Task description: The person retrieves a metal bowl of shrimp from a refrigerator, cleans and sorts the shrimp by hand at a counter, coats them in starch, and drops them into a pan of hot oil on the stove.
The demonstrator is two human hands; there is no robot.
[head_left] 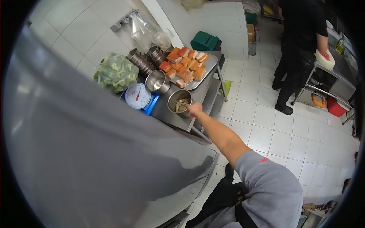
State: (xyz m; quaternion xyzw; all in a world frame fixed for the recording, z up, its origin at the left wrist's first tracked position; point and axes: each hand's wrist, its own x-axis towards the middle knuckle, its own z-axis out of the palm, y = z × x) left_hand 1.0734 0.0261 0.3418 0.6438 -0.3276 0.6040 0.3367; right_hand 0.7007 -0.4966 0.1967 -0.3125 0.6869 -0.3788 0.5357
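Observation:
My right hand (195, 109) reaches out at the end of a bare forearm and a grey sleeve. Its fingers close on the rim of a round steel container (185, 114) at the corner of the metal table (167, 102). Pale brownish pieces (182, 104), too small to name, lie inside this container. Beside it stands another steel pot (157, 82), and a dial kitchen scale (138, 95) with a blue body is to the left. My left hand is out of view.
Chunks of orange-skinned meat (186, 64) fill a metal tray (211, 60). Stacked steel cups (140, 62) and a bag of leafy greens (116, 72) stand along the wall. A large grey metal surface (95, 152) covers the left foreground. A co-worker (300, 45) stands at a counter, right.

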